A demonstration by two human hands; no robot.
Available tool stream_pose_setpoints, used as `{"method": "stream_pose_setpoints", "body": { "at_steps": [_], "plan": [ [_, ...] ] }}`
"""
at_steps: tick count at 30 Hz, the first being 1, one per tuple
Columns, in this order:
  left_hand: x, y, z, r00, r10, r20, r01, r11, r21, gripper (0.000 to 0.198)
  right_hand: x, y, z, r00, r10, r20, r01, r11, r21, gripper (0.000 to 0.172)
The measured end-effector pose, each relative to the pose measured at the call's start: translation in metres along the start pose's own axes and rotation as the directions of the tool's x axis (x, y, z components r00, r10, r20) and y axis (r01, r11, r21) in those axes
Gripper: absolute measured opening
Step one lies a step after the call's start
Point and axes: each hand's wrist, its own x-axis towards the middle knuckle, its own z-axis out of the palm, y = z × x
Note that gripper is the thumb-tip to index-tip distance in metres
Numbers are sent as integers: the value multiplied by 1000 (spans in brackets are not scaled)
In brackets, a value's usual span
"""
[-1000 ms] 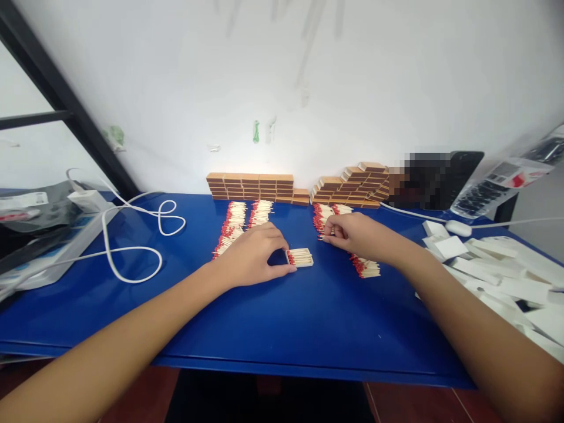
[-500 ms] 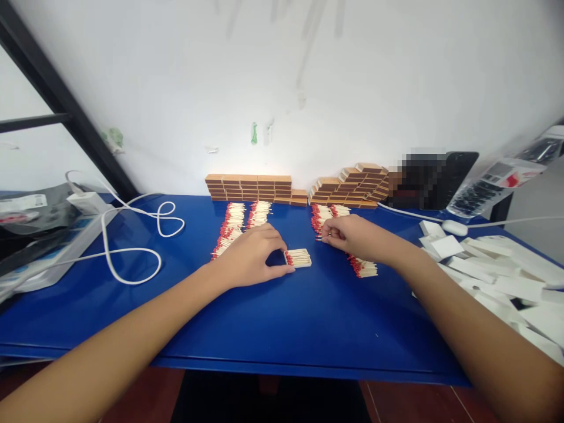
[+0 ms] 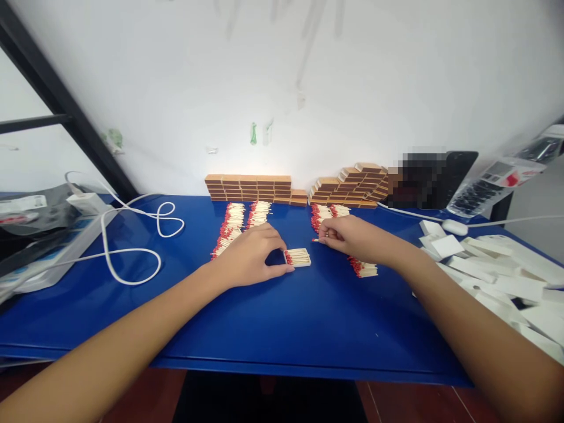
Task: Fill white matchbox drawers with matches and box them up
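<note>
A small white matchbox tray (image 3: 303, 264) lies on the blue table, with red-headed matches (image 3: 298, 256) lying side by side in it. My left hand (image 3: 254, 254) grips the tray's left end between thumb and fingers. To its right, my right hand (image 3: 346, 236) pinches a match (image 3: 316, 239), whose red head sticks out to the left. Rows of loose matches (image 3: 232, 218) run behind and beside my left hand, partly covered by it. More matches (image 3: 321, 215) lie behind my right hand, and a smaller heap (image 3: 365, 268) shows below its wrist.
Stacked brown matchboxes (image 3: 249, 187) line the wall, with a second stepped stack (image 3: 352, 187) to the right. White empty trays (image 3: 493, 279) are piled at the right, near a plastic bottle (image 3: 489, 182) and a black phone (image 3: 458, 179). A white cable (image 3: 132, 249) loops on the left.
My right hand has shifted slightly left, and the match in its fingers now shows more clearly, apart from the row. My left hand and the tray have stayed in place.
</note>
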Motion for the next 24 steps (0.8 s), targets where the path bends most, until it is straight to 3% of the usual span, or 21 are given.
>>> {"method": "stream_pose_setpoints", "body": {
  "at_steps": [8, 14, 24],
  "plan": [
    [0, 0, 1, 1000, 3, -1, -3, 1000, 7, 29, -7, -29, 10, 989, -139, -57, 148, 966, 210, 20],
    [1, 0, 1, 1000, 13, -1, -13, 1000, 24, 29, -5, -45, 25, 982, -171, -79, 184, 961, 204, 13],
    [-1, 0, 1, 1000, 0, -14, 0, 1000, -12, 26, -6, -28, 13, 986, -124, -109, 141, 976, 168, 12]
  ]
}}
